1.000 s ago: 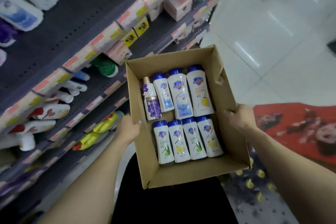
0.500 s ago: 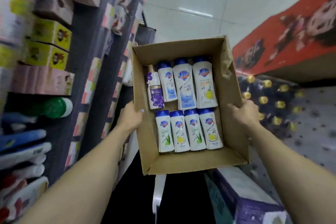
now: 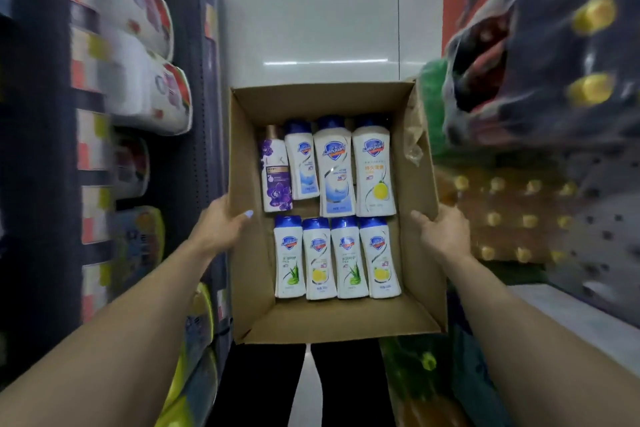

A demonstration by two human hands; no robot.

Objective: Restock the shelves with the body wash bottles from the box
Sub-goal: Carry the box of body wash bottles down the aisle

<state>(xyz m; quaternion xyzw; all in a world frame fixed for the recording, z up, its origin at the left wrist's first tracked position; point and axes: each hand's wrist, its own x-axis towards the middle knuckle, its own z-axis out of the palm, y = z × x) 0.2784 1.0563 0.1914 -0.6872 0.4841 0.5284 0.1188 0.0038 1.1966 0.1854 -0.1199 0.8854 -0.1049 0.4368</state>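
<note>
Cardboard box [image 3: 420, 218] carried between shelves [image 3: 41, 149], left hand [image 3: 221, 224] and right hand [image 3: 441, 236] gripping its side walls; body wash bottles [image 3: 332, 208] lie flat inside. Carrying step; next, probably set box down, free a hand

Box [image 3: 420, 246] in my hands, eight bottles flat on its bottom.

I see my left hand [image 3: 221, 227] on the box's left wall and my right hand [image 3: 441, 236] on its right wall. On the bottom lie two rows: far row, a purple bottle [image 3: 275, 175] and three white bottles [image 3: 334, 166], two larger; near row, four small white bottles [image 3: 336, 258] side by side, caps pointing away from me.
</note>
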